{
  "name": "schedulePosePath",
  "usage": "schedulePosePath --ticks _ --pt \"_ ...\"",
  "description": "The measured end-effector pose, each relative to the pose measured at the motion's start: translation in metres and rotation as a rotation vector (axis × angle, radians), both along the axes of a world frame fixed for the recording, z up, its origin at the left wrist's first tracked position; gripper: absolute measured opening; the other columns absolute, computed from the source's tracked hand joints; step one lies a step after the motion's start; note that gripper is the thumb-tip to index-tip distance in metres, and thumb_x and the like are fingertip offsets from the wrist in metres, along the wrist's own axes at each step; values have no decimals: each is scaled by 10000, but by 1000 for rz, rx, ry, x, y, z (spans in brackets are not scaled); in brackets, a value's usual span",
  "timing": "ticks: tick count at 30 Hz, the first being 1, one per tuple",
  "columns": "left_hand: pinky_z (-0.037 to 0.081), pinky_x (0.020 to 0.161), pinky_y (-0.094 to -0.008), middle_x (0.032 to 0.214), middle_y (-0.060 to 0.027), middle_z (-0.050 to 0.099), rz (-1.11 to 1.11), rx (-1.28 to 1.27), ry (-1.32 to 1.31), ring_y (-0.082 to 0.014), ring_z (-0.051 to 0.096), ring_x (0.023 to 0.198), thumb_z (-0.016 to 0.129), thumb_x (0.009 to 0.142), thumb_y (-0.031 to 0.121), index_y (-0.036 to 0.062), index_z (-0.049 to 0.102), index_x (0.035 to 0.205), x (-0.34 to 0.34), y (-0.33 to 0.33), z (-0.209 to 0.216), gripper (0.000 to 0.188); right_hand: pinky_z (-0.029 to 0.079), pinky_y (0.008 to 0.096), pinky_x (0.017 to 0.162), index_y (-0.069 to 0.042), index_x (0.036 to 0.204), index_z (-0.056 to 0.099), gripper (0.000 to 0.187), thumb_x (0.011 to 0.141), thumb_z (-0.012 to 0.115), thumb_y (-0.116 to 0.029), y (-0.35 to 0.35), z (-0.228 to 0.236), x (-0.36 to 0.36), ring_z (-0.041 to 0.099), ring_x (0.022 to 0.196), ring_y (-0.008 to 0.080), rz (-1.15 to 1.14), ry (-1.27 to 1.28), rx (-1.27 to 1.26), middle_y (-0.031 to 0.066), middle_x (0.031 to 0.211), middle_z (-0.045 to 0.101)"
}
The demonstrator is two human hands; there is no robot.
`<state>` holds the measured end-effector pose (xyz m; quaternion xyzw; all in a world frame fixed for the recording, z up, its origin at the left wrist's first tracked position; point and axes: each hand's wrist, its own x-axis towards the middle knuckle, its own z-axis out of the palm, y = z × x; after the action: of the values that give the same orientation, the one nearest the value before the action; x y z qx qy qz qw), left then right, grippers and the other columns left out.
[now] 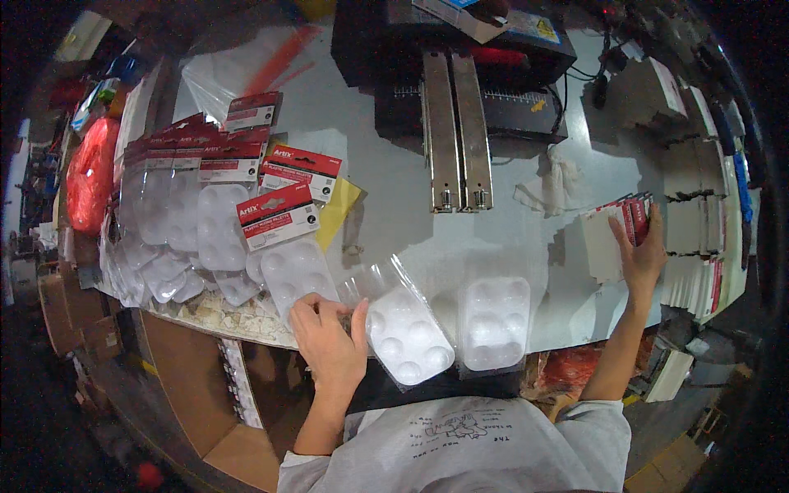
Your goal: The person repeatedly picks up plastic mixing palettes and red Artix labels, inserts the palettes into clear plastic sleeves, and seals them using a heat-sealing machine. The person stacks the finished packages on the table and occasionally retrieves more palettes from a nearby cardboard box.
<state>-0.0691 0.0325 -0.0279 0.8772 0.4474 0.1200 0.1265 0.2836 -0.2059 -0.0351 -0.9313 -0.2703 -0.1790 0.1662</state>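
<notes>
My left hand (331, 338) rests its fingers on the lower end of a packaged white paint palette (289, 264), thumb spread away from them. That palette has a red-and-white header card (278, 216) at its top and overlaps a pile of similar packs. Just right of this hand lies a white palette (411, 333) in a clear bag without a card, tilted on the table's near edge. Beside it sits another bagged palette (495, 320), also cardless. Far to the right, my right hand (643, 253) grips a stack of red-and-white header cards (631, 218) between thumb and fingers.
A dark machine (468, 107) with two metal bars (456, 140) reaching toward me stands at the back middle. Packaged palettes (173, 205) are heaped at left, with a yellow sheet (341, 215) alongside. Card stacks (694, 222) line the right edge. A cardboard box (185, 378) stands below left.
</notes>
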Motion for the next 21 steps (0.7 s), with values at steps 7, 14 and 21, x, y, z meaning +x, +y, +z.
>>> schedulePosePath --ticks 7,14,21 --pt "391 752 -362 937 -164 504 13 -187 -223 -271 483 841 640 795 169 3 507 819 0 1 13 214 501 312 712 -10 1104 551 543 688 757 -293 25 17 -19 645 779 218 -128 11 128 113 889 661" --pt "472 743 -284 832 -109 651 116 -1222 -904 -166 613 748 539 839 14 -14 515 877 29 -14 35 53 472 264 608 -2 988 601 322 728 709 -157 78 103 -102 584 652 131 176 814 601 37 732 600" --pt "458 605 -186 754 -67 665 -81 -1047 -728 -70 591 669 584 847 56 -35 606 878 64 -23 42 99 440 257 520 8 856 635 211 736 687 -157 136 79 -122 575 554 171 720 841 200 119 697 620"
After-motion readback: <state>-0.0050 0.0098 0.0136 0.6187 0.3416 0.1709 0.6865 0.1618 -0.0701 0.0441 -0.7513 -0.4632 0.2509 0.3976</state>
